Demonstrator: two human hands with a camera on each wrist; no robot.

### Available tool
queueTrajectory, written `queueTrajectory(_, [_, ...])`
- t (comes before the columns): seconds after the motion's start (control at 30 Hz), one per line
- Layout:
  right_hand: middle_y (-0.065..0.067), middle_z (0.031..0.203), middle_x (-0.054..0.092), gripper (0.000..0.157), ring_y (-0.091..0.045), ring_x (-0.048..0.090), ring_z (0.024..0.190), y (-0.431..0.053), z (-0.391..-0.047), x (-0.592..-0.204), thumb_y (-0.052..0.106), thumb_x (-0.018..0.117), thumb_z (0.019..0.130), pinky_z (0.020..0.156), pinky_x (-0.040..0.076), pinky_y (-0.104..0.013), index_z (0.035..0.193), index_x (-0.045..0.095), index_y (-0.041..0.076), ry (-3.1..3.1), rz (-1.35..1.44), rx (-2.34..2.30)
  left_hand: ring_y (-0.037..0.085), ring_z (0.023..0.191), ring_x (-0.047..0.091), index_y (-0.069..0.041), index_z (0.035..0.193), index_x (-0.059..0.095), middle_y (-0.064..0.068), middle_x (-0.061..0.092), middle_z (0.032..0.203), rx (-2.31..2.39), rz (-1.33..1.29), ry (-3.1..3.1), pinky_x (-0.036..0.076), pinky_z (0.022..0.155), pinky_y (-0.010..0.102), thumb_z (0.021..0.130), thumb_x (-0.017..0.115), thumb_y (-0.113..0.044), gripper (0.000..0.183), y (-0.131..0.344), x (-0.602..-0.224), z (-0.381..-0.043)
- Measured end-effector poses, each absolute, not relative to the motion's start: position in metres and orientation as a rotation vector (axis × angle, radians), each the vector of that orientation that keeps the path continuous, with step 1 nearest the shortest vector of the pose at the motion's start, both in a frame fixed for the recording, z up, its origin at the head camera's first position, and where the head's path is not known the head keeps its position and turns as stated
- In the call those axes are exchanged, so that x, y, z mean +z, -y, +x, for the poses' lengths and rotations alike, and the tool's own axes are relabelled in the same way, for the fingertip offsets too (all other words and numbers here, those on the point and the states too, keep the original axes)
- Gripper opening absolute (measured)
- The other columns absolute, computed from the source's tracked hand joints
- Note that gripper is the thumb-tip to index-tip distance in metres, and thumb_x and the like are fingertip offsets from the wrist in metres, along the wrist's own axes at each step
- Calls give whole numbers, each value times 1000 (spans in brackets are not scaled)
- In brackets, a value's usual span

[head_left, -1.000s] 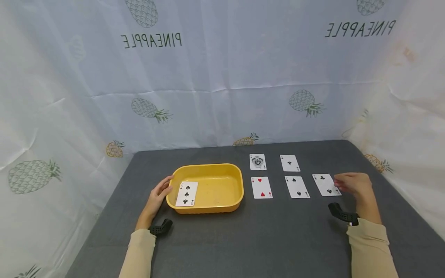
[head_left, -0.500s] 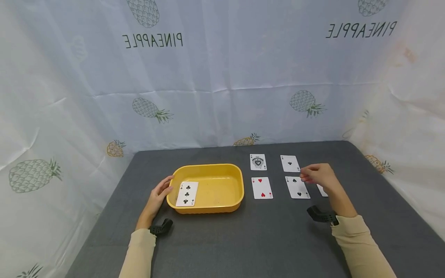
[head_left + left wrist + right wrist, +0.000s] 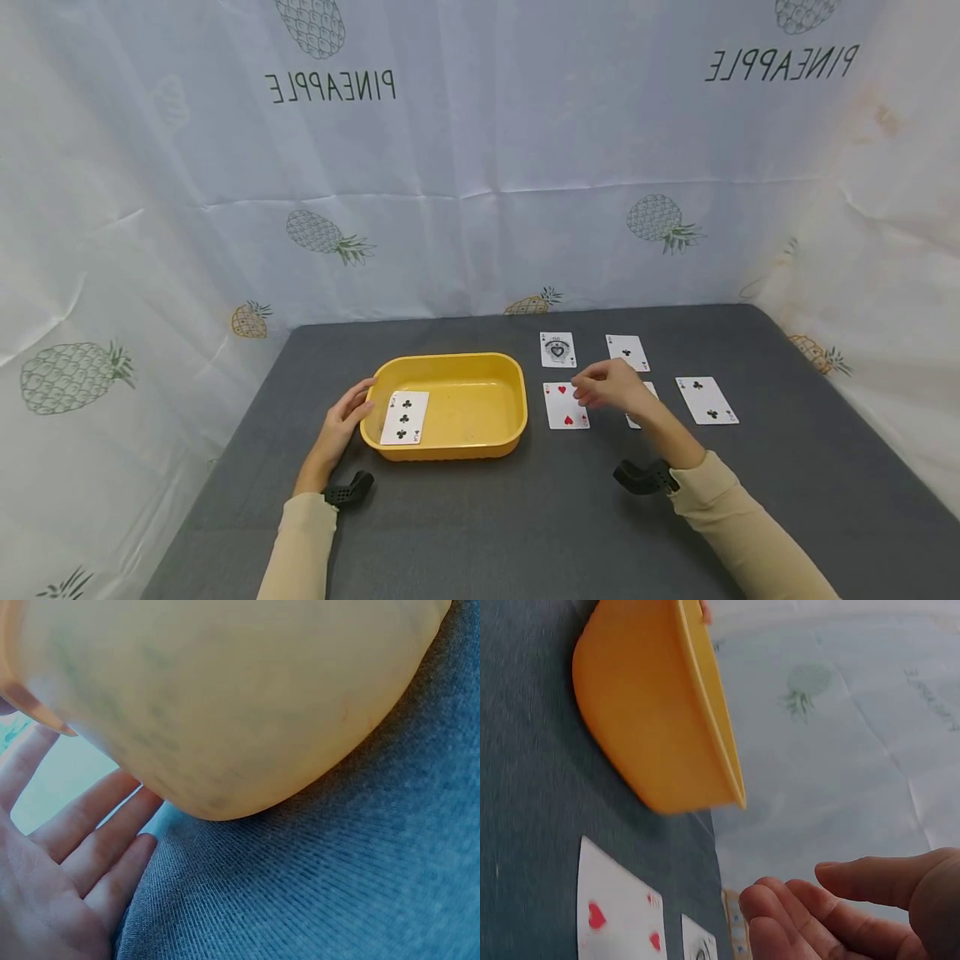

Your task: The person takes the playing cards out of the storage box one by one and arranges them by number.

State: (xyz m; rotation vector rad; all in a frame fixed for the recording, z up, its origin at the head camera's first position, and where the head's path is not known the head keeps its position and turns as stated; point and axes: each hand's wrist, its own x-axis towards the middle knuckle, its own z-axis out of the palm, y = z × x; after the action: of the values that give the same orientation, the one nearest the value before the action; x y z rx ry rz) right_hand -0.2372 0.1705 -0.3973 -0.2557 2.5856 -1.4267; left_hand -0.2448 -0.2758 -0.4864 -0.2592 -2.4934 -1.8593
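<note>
My left hand [image 3: 341, 433] rests at the left end of a yellow plastic tray [image 3: 480, 454], its straight fingers [image 3: 105, 847] against the outer wall and the thumb by the rim. Inside the tray lies a three of clubs [image 3: 405, 418], face up. My right hand [image 3: 611, 389] hovers over the cards with nothing in it; thumb and loosely bent fingers stand slightly apart. Its fingertips overlap the right edge of the two of hearts [image 3: 558, 412] in the head view. Behind the hand, the two of spades [image 3: 651, 389] is mostly hidden.
Farther back lie an ace of spades [image 3: 557, 350] and an ace of clubs [image 3: 630, 350]. The two of clubs [image 3: 707, 400] is at the far right of the cards. Dark cloth covers the table [image 3: 480, 533], and a pineapple-print curtain [image 3: 465, 167] hangs around it.
My right hand has swept left from the two of clubs, past the two of spades, to the two of hearts. The left hand, tray and cards stay where they were.
</note>
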Motion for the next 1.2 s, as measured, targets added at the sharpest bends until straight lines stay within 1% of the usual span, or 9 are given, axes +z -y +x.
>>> queueTrajectory(0.23, [-15, 85, 74, 35, -18, 72, 74, -139, -242, -398, 15, 60, 94, 71, 60, -33, 111, 63, -15, -2340, -275, -1506, -17, 109, 51, -4, 146, 38, 31, 44, 144, -1862, -301, 2479, 42, 88, 4, 101, 49, -23, 50, 278, -487, -245])
queueTrajectory(0.4, [-23, 95, 73, 33, -24, 74, 80, -110, -239, -394, 11, 61, 93, 76, 59, -36, 114, 62, -15, -2297, -295, -1500, -16, 110, 51, -3, 146, 38, 31, 43, 144, -1865, -307, 2476, 42, 88, 4, 101, 49, -23, 50, 278, -486, -245])
queueTrajectory(0.53, [-27, 97, 72, 32, -23, 74, 79, -88, -238, -395, 8, 62, 92, 74, 59, -35, 112, 62, -17, -2273, -321, -1504, -14, 109, 52, -4, 145, 39, 30, 45, 143, -1881, -296, 2469, 42, 88, 5, 100, 51, -23, 50, 279, -487, -245])
queueTrajectory(0.63, [-28, 97, 72, 30, -28, 74, 80, -74, -238, -398, 6, 61, 92, 72, 59, -34, 110, 63, -18, -2265, -339, -1504, -13, 108, 53, -4, 145, 40, 31, 45, 142, -1879, -309, 2465, 43, 88, 5, 100, 51, -23, 49, 278, -488, -245])
queueTrajectory(0.77, [-27, 95, 72, 27, -34, 73, 84, -59, -239, -402, 5, 62, 91, 71, 59, -35, 107, 65, -16, -2268, -317, -1508, -14, 108, 53, -3, 144, 40, 33, 44, 141, -1858, -327, 2463, 43, 88, 6, 101, 49, -21, 48, 278, -488, -245])
queueTrajectory(0.9, [-26, 94, 73, 25, -35, 73, 86, -42, -241, -405, 5, 62, 91, 74, 59, -37, 106, 66, -14, -2258, -294, -1503, -13, 108, 53, -3, 144, 41, 33, 46, 140, -1860, -324, 2453, 43, 87, 6, 100, 51, -22, 49, 278, -487, -244])
queueTrajectory(1.0, [-25, 96, 73, 26, -32, 73, 86, -27, -244, -407, 6, 62, 91, 78, 58, -38, 108, 66, -13, -2181, -229, -1530, -11, 108, 54, -8, 143, 44, 29, 50, 139, -1855, -352, 2431, 43, 86, 6, 100, 52, -24, 47, 278, -488, -244])
queueTrajectory(1.1, [-24, 100, 73, 27, -29, 74, 88, -14, -249, -412, 8, 61, 91, 81, 57, -38, 109, 67, -11, -2065, -117, -1593, -10, 108, 55, -12, 142, 46, 25, 53, 137, -1864, -392, 2398, 44, 85, 5, 99, 52, -23, 45, 279, -489, -244])
queueTrajectory(1.2, [-27, 107, 71, 27, -31, 73, 94, -4, -252, -417, 7, 62, 90, 84, 57, -38, 109, 67, -12, -1960, -31, -1653, -12, 108, 54, -10, 143, 45, 24, 51, 140, -1880, -340, 2422, 43, 86, 5, 99, 52, -23, 46, 278, -489, -245])
